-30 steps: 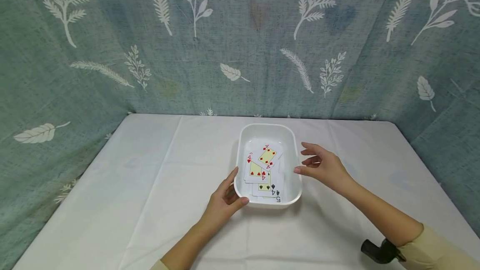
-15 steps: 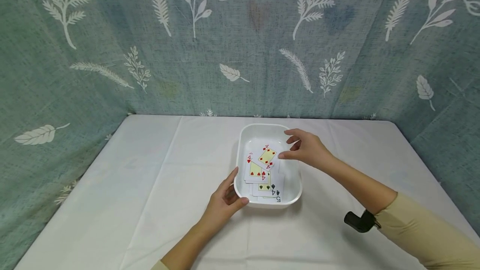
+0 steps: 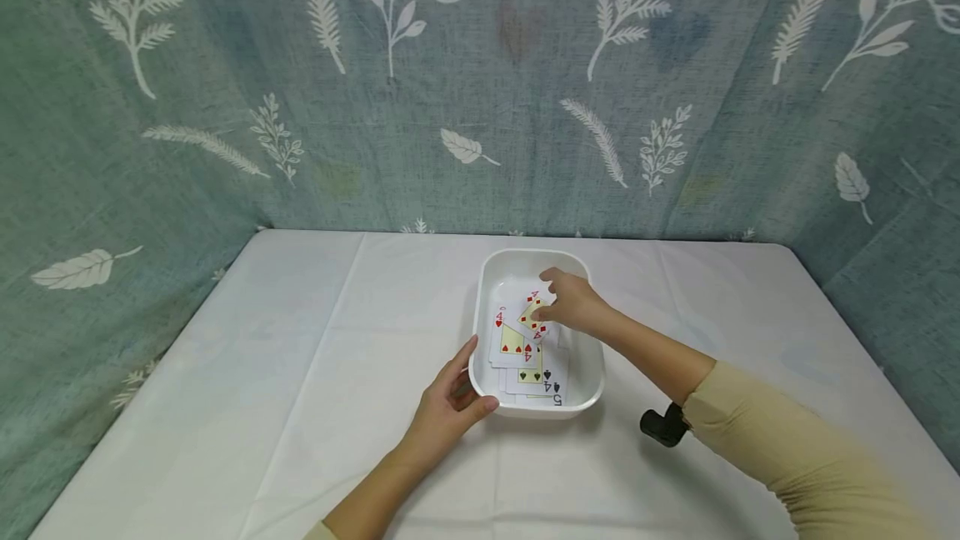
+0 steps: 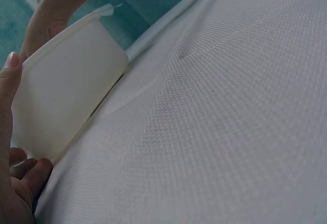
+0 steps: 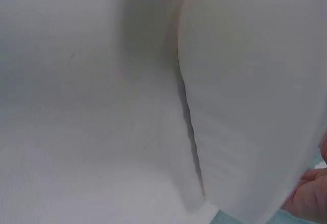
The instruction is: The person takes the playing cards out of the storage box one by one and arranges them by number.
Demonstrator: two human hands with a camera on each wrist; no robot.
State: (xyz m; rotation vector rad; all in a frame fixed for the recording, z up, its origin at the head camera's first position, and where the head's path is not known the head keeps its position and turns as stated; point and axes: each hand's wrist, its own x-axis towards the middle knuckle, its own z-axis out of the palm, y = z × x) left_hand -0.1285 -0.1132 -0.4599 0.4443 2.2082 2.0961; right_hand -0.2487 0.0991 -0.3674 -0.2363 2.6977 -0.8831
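Observation:
A white plastic tray (image 3: pixel 536 412) stands on the table with several playing cards in it. Face up are the four of diamonds (image 3: pixel 527 317), the four of hearts (image 3: pixel 512 350) and the four of spades (image 3: pixel 531 378); a five of spades corner peeks out below. My left hand (image 3: pixel 442 417) holds the tray's near left corner, its thumb (image 4: pixel 10 78) at the rim and its other fingers curled low against the wall. Over the cards my right hand (image 3: pixel 576 303) reaches in, thumb and fingers apart. Its thumb overlaps the four of diamonds; contact cannot be told.
A white cloth (image 3: pixel 360 407) covers the table. Behind and beside it hangs a green leaf-patterned curtain (image 3: pixel 450 107). A black device (image 3: pixel 663 426) sticks out from the right sleeve (image 3: pixel 780 440). In the right wrist view, the tray's outer wall (image 5: pixel 245 91) fills the right side.
My right hand has moved left from beside the tray, across its right rim, to above the four of diamonds. The left hand and the tray have stayed in place.

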